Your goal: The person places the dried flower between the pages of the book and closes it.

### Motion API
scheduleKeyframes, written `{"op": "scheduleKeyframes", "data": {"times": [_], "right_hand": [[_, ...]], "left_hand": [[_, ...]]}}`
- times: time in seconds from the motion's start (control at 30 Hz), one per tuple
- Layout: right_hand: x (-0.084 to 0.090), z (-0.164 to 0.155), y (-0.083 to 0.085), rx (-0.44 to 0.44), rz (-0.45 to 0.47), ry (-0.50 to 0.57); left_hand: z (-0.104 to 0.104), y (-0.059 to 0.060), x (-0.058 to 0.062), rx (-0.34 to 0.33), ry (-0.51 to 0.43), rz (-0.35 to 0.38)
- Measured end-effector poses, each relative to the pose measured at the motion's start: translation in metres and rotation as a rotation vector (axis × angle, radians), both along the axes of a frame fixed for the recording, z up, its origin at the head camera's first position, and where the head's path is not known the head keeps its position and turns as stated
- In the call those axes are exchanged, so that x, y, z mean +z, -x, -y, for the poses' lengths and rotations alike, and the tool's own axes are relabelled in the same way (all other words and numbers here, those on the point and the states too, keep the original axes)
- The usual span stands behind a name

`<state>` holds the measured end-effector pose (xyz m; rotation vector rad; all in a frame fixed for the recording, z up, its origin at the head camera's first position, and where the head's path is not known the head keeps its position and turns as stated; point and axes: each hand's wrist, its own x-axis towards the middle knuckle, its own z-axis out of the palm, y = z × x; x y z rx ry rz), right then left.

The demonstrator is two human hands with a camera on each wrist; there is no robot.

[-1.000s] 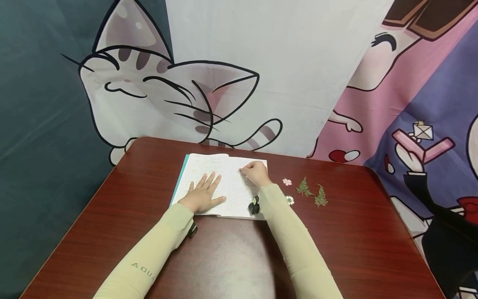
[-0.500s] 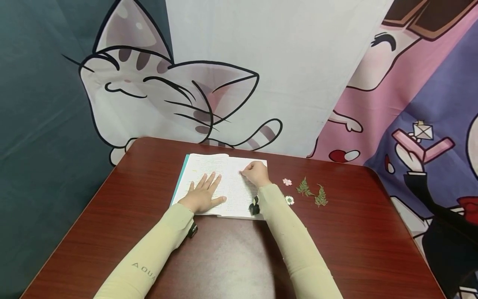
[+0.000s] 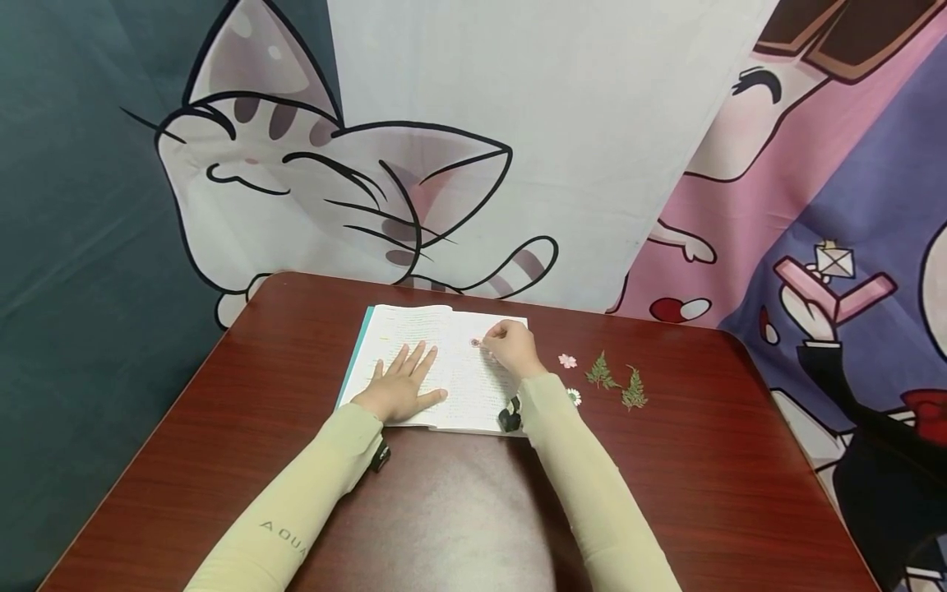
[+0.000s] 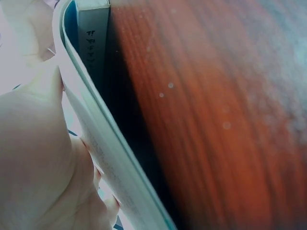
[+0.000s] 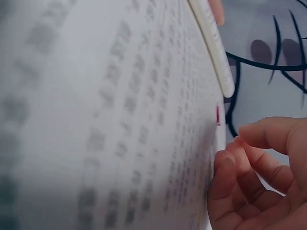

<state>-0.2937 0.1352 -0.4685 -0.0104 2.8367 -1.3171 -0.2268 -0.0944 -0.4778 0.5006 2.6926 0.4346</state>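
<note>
the right hand (image 3: 510, 345) is drawn back slightly, fingers curled, empty; a small red flower (image 3: 476, 342) is left lying on the open book (image 3: 459, 386). the left hand (image 3: 403, 385) is spread flat. the flower is judged featherlight and brittle, best pinched gently at its edge.

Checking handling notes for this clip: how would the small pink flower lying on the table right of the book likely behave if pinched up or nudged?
The pink flower looks flat and paper-thin on the table, so it is probably very light and would slide or flutter at a nudge. Its thin petals look fragile, likely to tear or crumble under a firm pinch. Lying flat, it seems unlikely to roll.
</note>
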Motion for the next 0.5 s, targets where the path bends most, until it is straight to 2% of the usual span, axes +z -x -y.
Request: {"op": "scheduleKeyframes", "data": {"times": [0.2,0.33,0.5], "right_hand": [[0.005,-0.01,-0.012,-0.017,-0.089,0.022],[0.009,-0.018,-0.024,-0.07,-0.092,0.071],[0.01,-0.029,-0.041,-0.136,-0.075,0.072]], "left_hand": [[0.001,-0.001,0.002,0.002,-0.018,0.002],[0.001,-0.002,0.004,-0.002,-0.028,0.006],[0.0,-0.001,0.003,-0.003,-0.028,0.01]]}}
